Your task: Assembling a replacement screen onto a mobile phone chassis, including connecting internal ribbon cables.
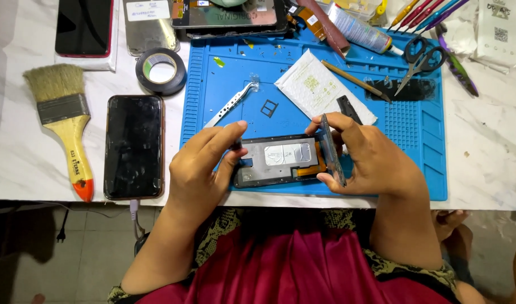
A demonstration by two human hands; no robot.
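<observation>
Left hand (204, 163) covers opened phone's (280, 160) left end; small tool hidden.

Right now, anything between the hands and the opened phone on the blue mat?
Nothing visible. The left hand and right hand already grip the opened phone; tweezers lie clear behind on the blue mat.

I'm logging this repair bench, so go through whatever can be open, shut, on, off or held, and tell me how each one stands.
Opened phone: back off, insides showing, on the blue mat.
Thin panel: tilted on edge, held by right hand.
Left hand: fingertips on the opened phone's left end.
Phone on table: screen dark, cable plugged in.
Scissors: slightly open.
Tweezers: lying unheld.
</observation>
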